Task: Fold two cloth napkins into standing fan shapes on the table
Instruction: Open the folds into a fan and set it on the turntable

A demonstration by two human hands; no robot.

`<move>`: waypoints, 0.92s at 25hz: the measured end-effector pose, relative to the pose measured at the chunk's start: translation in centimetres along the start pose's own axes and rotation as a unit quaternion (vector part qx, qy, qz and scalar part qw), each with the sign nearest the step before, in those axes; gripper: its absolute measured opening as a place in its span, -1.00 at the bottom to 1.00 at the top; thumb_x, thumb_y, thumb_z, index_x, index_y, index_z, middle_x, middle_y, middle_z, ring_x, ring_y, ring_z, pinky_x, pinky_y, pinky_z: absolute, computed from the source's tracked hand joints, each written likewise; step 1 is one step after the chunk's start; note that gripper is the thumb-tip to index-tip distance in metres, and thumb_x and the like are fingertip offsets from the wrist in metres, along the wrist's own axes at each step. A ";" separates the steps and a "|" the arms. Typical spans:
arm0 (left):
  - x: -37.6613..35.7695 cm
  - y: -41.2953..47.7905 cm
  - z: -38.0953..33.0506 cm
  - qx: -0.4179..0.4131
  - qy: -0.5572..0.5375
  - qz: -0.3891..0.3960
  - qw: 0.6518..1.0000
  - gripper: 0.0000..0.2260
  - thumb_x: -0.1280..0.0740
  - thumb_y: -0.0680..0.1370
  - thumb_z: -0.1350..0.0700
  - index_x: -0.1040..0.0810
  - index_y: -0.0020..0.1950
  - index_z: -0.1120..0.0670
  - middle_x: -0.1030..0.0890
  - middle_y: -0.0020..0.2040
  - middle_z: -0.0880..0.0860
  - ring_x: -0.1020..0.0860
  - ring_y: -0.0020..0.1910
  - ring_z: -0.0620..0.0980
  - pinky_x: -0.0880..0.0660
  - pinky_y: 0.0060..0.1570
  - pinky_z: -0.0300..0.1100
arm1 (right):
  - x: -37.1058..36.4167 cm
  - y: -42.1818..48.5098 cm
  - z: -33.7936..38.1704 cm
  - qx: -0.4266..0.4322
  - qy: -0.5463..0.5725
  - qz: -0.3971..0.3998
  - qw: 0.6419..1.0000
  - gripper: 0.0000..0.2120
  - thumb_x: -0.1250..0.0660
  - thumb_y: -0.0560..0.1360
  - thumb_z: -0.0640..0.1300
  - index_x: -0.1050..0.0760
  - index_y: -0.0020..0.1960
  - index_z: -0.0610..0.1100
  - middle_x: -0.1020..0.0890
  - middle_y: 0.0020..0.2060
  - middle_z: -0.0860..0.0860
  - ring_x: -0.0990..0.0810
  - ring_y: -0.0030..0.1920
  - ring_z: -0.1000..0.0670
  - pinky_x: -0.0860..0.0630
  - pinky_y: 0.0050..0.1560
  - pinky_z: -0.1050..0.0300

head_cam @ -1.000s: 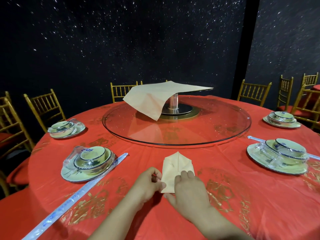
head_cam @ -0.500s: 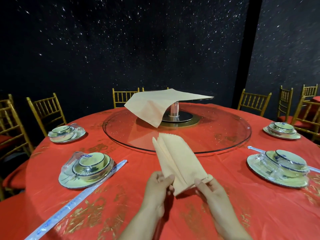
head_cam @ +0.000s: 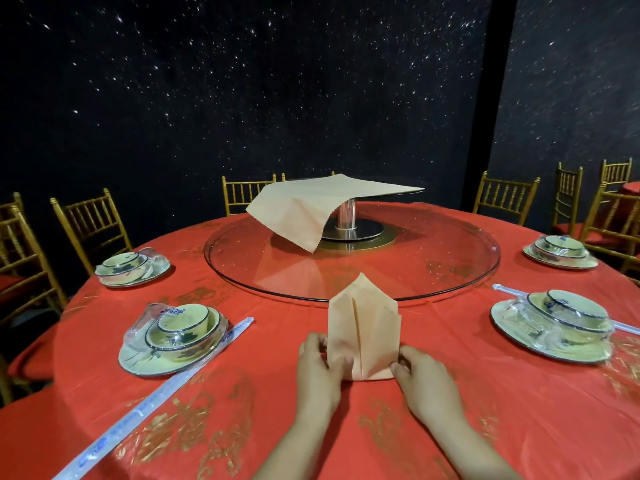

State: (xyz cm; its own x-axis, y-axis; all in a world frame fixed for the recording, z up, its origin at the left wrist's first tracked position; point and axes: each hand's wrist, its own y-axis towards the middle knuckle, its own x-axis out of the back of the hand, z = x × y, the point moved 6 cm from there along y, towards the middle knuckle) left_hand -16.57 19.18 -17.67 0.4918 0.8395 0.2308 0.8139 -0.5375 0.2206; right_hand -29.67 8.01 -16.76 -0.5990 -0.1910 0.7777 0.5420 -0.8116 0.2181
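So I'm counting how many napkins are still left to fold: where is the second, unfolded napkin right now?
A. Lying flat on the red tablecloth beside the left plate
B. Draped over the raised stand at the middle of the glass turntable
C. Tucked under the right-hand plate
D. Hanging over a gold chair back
B: the unfolded napkin hangs over the raised stand on the glass turntable, while both hands hold the folded napkin.

Both forearms are bare from the bottom edge of the view up to the wrists, with no sleeve, watch or bracelet on the visible part. The left hand (head_cam: 318, 367) and right hand (head_cam: 424, 384) wear no gloves or rings. Their fingernails look short and unpainted.
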 end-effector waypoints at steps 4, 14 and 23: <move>-0.4 -0.8 -0.7 -0.032 0.002 0.010 0.999 -0.59 -0.43 0.32 0.04 -0.28 0.04 0.00 -0.46 0.06 0.07 -0.48 0.00 0.09 -0.44 -0.05 -0.13 | -0.5 -1.1 0.9 0.013 0.068 0.067 0.995 -0.68 -0.23 0.47 0.17 -0.40 0.02 -0.07 -0.60 -0.12 0.04 -0.52 0.09 -0.09 -0.47 -0.01 0.02; 0.5 -1.2 1.4 0.061 -0.175 -0.031 0.982 -0.83 -0.35 0.37 -0.10 -0.61 -0.15 -0.05 -0.60 0.04 0.21 -0.53 -0.05 0.10 -0.42 -0.02 -0.02 | 0.6 -1.5 0.7 -0.085 0.216 0.067 0.970 -0.50 -0.02 0.54 0.23 -0.43 -0.26 -0.15 -0.56 -0.16 -0.10 -0.50 -0.05 -0.15 -0.33 -0.05 0.01; 0.1 -1.5 1.3 0.090 -0.290 -0.030 0.952 -0.77 -0.19 0.60 0.12 -0.56 -0.12 0.20 -0.61 -0.02 0.14 -0.55 -0.02 0.06 -0.44 0.09 -0.07 | 0.1 0.0 -0.2 -0.122 0.346 0.041 0.929 -0.64 -0.07 0.59 0.05 -0.53 -0.02 -0.17 -0.63 -0.11 -0.13 -0.57 0.05 -0.20 -0.44 0.16 -0.10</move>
State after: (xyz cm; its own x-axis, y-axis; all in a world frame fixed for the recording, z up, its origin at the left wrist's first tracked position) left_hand -17.36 20.19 -19.16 0.4883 0.7991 -0.3507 0.8602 -0.5085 0.0391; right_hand -29.87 7.91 -16.85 -0.8429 -0.4990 0.2011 0.5038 -0.8633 -0.0305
